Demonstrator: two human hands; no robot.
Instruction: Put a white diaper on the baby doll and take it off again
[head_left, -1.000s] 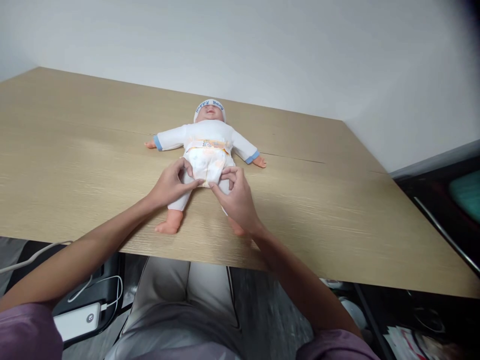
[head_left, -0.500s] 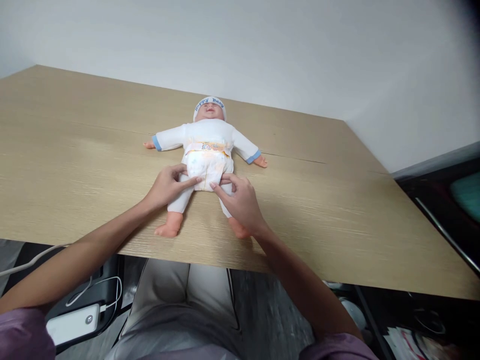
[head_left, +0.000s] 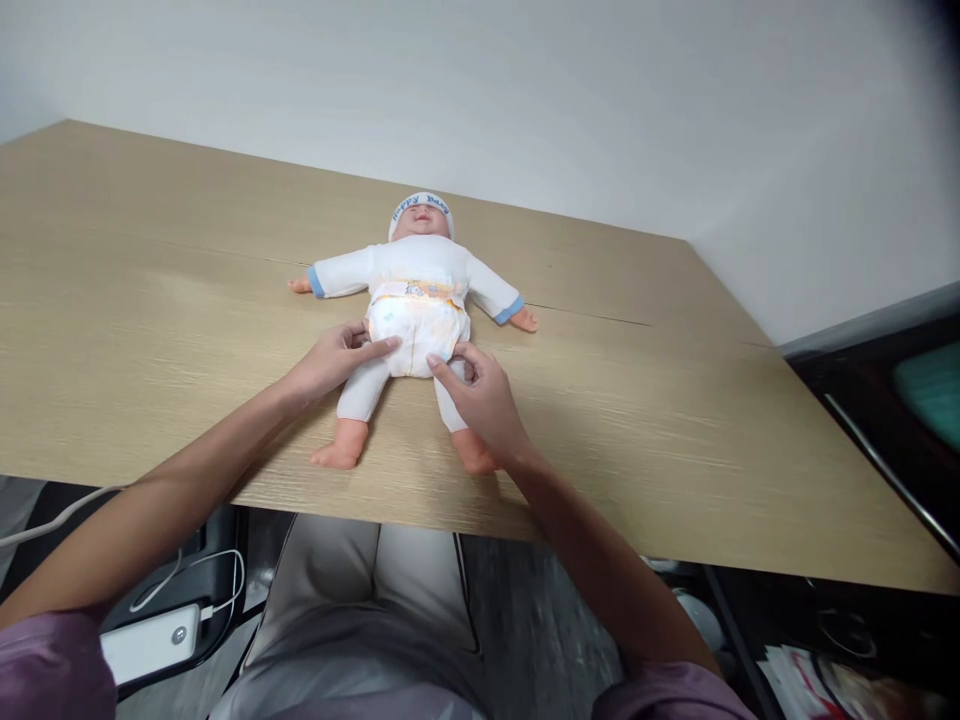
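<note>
A baby doll in white clothes and a "Happy Baby" cap lies on its back, head toward the wall, arms spread. Around its hips sits a white diaper with an orange-printed waistband. My left hand grips the diaper's edge at the leg on the left, thumb on the front and fingers tucked behind. At the opposite leg, my right hand pinches the other edge between thumb and fingers. The fingertips behind the diaper are partly hidden.
The doll lies on a wooden table set against a white wall. Below the front edge, a white power bank with a cable rests on a black seat. A dark, glossy object stands at the right.
Both hands have shifted slightly up along the diaper's leg edges, and its lower part looks spread wider on the left. The doll stays in place.
</note>
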